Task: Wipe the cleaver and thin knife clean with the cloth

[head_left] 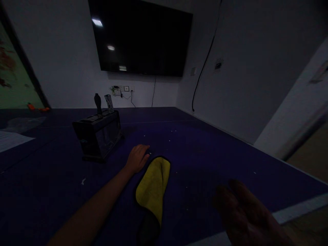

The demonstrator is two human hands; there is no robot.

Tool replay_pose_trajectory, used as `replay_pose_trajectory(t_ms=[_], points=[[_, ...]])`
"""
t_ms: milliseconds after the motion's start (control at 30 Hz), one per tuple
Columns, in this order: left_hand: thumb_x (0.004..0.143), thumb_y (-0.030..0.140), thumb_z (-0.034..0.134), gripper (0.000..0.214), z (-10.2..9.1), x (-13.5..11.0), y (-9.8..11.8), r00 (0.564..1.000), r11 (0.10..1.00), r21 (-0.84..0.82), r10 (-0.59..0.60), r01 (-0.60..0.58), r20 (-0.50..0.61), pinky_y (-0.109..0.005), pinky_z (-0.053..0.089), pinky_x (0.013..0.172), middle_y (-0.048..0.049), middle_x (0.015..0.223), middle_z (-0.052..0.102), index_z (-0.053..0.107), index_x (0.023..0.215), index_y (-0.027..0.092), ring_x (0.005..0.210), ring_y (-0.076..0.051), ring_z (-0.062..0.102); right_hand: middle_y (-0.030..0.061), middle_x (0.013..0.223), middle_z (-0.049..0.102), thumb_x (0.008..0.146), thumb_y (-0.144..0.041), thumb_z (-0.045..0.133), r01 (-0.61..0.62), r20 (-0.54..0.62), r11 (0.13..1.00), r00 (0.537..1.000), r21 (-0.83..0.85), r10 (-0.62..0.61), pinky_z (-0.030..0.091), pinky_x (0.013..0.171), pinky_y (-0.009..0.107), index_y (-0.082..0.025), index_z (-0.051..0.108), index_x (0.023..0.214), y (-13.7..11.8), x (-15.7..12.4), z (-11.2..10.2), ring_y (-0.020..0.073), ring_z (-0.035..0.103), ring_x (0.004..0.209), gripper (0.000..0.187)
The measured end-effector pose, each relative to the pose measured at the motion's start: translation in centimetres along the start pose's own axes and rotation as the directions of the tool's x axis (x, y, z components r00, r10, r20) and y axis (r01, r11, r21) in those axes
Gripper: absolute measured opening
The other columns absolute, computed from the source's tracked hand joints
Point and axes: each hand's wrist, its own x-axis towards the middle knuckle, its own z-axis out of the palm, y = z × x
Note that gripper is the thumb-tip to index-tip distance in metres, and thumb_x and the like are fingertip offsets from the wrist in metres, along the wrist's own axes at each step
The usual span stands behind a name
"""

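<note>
My left hand rests on the purple tabletop, fingers stretched forward and slightly apart, holding nothing I can see. Just beyond its fingertips lies a small white scrap. Right beside that hand is a yellow cloth with a dark edge, crumpled and partly folded over to its dark underside. My right hand is at the lower right, dark and somewhat blurred. It appears raised over the near edge with loosely bent fingers apart, and nothing shows in it.
A dark box-like case with clear sides stands at left, a dark vase-shaped object and a patterned upright piece on top. Paper and clear plastic lie far left. A television hangs above; a cable dangles on the right wall.
</note>
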Motion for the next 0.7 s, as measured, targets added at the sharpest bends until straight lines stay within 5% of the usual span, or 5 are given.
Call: replay_pose_trajectory(t_ms=[300, 433, 700], points=[[0.089, 0.041, 0.023, 0.046, -0.2, 0.0, 0.2, 1.000, 1.000, -0.002, -0.006, 0.006, -0.005, -0.040, 0.038, 0.087, -0.0120, 0.109, 0.057, 0.048, 0.116, 0.014, 0.105, -0.023, 0.047, 0.0006, 0.075, 0.065, 0.056, -0.023, 0.075, 0.072, -0.107, 0.997, 0.991, -0.035, -0.076, 0.055, 0.055, 0.024, -0.034, 0.063, 0.084, 1.0, 0.3, 0.2, 0.0183, 0.063, 0.065, 0.033], [0.089, 0.040, 0.023, 0.045, -0.1, 0.0, 0.1, 1.000, 1.000, 0.000, -0.014, 0.014, -0.005, -0.040, 0.037, 0.088, -0.0110, 0.110, 0.057, 0.048, 0.117, 0.015, 0.105, -0.023, 0.047, 0.0000, 0.067, 0.063, 0.058, -0.022, 0.073, 0.135, -0.053, 0.991, 0.989, 0.001, -0.135, 0.054, 0.048, 0.021, -0.033, 0.063, 0.077, 0.6, 0.7, 0.3, 0.0167, 0.061, 0.058, 0.024], [0.090, 0.040, 0.022, 0.046, -0.1, 0.0, 0.1, 1.000, 1.000, -0.006, -0.009, 0.009, -0.007, -0.039, 0.037, 0.089, -0.0121, 0.109, 0.057, 0.048, 0.116, 0.013, 0.106, -0.023, 0.047, -0.0015, 0.068, 0.062, 0.059, -0.020, 0.072, 0.078, -0.104, 0.996, 0.991, -0.030, -0.081, 0.053, 0.048, 0.022, -0.032, 0.057, 0.076, 0.8, 0.0, 0.7, 0.0164, 0.061, 0.059, 0.025]])
